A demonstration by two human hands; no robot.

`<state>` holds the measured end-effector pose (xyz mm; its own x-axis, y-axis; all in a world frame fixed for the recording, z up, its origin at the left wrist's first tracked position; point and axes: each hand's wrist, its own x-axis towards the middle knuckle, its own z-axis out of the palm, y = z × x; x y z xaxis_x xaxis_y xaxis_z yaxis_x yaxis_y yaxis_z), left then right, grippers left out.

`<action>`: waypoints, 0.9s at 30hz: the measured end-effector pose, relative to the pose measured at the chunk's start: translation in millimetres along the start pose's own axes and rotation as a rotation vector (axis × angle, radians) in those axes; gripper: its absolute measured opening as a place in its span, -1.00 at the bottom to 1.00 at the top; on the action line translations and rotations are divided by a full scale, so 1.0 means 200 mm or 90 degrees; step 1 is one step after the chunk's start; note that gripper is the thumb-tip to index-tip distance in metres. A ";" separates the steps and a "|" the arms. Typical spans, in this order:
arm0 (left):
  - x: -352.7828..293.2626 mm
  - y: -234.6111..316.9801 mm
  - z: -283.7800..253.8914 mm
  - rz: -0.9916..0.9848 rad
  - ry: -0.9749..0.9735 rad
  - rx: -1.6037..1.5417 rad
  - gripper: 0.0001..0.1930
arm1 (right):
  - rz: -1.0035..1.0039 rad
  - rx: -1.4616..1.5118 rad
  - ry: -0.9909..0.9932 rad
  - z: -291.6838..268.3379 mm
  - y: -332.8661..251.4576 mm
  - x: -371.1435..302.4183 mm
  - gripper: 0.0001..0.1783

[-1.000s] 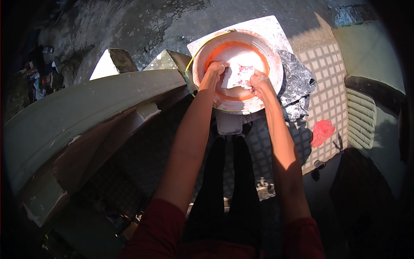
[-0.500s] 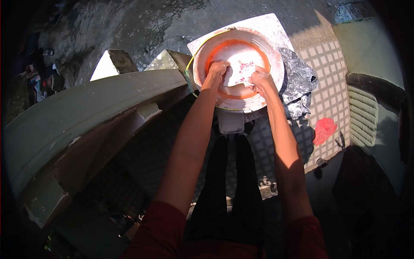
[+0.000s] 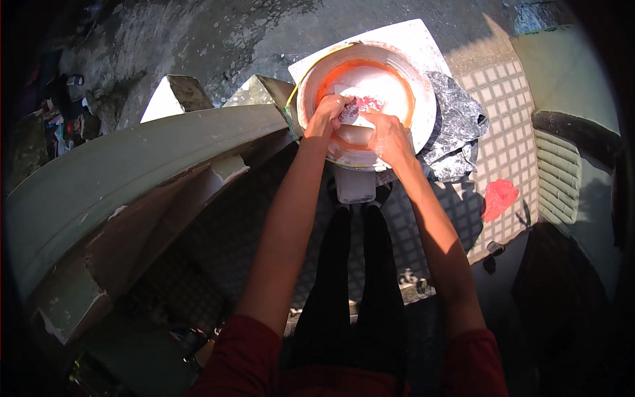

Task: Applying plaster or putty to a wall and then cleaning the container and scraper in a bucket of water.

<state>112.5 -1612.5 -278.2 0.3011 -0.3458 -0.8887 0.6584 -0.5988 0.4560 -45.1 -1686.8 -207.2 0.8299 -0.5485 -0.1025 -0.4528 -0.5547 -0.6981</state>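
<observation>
A round pale bucket (image 3: 424, 126) with an orange inner band stands in front of me, with bright white contents inside. Over its mouth, a thin white piece with red patches (image 3: 364, 104) spans between my hands; glare hides whether it is cloth or plastic. At its left side, my left hand (image 3: 331, 109) has its fingers closed on it. My right hand (image 3: 389, 135) is bent over the near right part of the piece, fingers curled and partly hidden, apparently pinching its edge.
A white board (image 3: 413, 36) lies under the bucket. Dark patterned fabric or plastic (image 3: 456, 129) bunches on its right. A red crumpled bag (image 3: 499, 200) is on the tiled floor. The pale green ledge (image 3: 152, 135) curves along my left. A translucent container (image 3: 355, 185) stands near my feet.
My right hand has moved left and slightly nearer to me, closer to my left hand. The white piece is less spread out. My left hand has barely shifted.
</observation>
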 end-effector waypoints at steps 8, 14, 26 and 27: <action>0.01 -0.07 0.06 -0.035 -0.024 -0.035 -0.70 | 0.292 0.112 -0.050 0.13 0.28 0.22 -0.22; 0.03 -0.09 0.14 -0.123 -0.001 -0.025 -0.71 | 0.570 0.710 -0.052 0.27 0.47 0.23 -0.53; 0.08 -0.05 0.04 -0.067 -0.068 0.109 -0.60 | 0.677 0.633 -0.134 0.27 0.40 0.25 -0.77; 0.08 -0.04 0.07 -0.030 -0.005 0.201 -0.58 | 0.673 0.631 -0.129 0.27 0.42 0.26 -0.77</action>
<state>103.1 -1623.2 -296.2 0.2693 -0.3163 -0.9096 0.4251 -0.8085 0.4070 -22.0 -1728.3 -310.4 0.3283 -0.2758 -0.9034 -0.5320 0.7363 -0.4181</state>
